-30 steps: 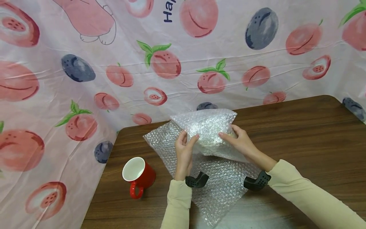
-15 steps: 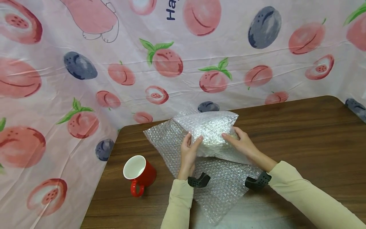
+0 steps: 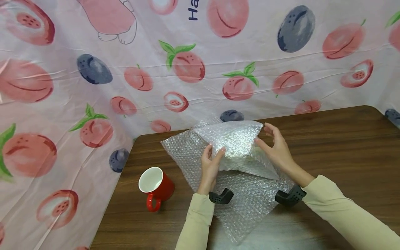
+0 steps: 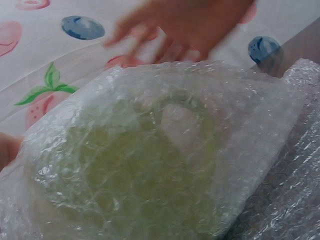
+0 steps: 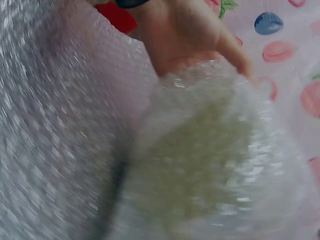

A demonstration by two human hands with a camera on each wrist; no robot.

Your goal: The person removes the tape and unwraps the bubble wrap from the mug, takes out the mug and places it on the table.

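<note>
We found the left hand (image 3: 211, 163) set against the left flank of the wrapped bundle (image 3: 235, 147), its fingers and thumb laid on the folded bubble wrap and pressing it in rather than closing round it; the right hand (image 3: 276, 147) stood at the bundle's right end with the fingers spread and straight, the thumb at or just beside the wrap, and gripped nothing that we could confirm; whether it touched at all we could not tell. The bundle sat near the far edge of the table (image 3: 337, 146), towards the middle, on a larger bubble wrap sheet (image 3: 247, 205) that spread towards the near edge; the left wrist view showed a pale yellowish object (image 4: 125, 170) inside the wrap, its form too blurred to name.

We judged the wrap light, soft and springy, liable to unfold wherever pressure came off; its plastic skin looked slick, so a loose pinch might slide; the contents appeared rigid, rounded and possibly fragile, the padding being thin in one layer. Hold was best taken on both flanks of the bundle, palms bearing on the object through the wrap, not on the free flap at the far right corner, which would only lift away.

A red mug (image 3: 157, 186) with a white interior stood on the table to the left of the sheet, well apart from the bundle; a fruit-printed cloth (image 3: 93, 86) hung behind and to the left.
</note>
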